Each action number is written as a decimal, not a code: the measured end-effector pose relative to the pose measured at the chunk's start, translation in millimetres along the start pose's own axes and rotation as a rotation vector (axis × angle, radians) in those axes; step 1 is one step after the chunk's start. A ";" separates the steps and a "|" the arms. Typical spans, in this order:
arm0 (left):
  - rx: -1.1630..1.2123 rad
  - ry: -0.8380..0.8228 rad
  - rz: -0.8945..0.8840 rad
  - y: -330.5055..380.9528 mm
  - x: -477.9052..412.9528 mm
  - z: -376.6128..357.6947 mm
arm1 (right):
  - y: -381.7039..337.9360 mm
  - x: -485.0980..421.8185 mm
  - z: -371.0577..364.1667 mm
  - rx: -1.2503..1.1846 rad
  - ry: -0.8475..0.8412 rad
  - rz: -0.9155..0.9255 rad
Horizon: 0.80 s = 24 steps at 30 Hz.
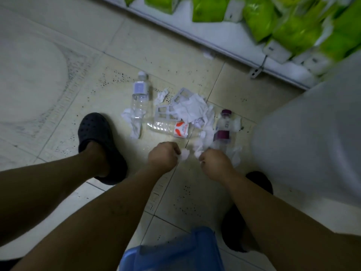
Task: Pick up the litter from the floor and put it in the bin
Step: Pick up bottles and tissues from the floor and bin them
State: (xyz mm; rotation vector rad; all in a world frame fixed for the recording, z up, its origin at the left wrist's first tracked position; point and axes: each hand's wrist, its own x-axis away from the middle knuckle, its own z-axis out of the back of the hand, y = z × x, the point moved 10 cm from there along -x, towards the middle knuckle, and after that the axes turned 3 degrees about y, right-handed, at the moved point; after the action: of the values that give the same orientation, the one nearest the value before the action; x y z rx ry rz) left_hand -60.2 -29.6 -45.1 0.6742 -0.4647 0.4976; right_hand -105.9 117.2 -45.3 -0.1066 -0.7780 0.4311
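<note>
Blue bin (172,251) nearest, litter mostly still on the floor (58,106).
Beyond the bin: tissue heap (195,109), three bottles (140,94) uncollected; left hand (163,158) closed on a tissue wad (185,155), right hand (214,166) pinching a tissue strip (201,149). Nothing visibly binned yet.

floor (166,55): glazed pale tile, smooth, faintly shiny, speckled with dark spots
bottles (139,94): clear thin plastic, glossy, with paper or film labels
tissues (192,108): soft white paper, crumpled, matt
grid piece (166,112): flat grey-white card or plastic, matt
clog (97,137): dark moulded foam-like plastic, matt, perforated
packs (259,14): green plastic film, glossy
stool (175,253): blue plastic, smooth
</note>
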 end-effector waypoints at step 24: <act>0.235 0.277 -0.488 359.2 101.4 91.5 | 228.1 253.5 292.0 -0.476 0.828 -0.270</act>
State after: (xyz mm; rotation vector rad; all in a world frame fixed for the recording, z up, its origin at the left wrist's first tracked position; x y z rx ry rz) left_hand -207.4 178.7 242.3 0.8972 0.0275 0.1768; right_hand -227.2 410.7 272.0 -0.5791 -0.0549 -0.0807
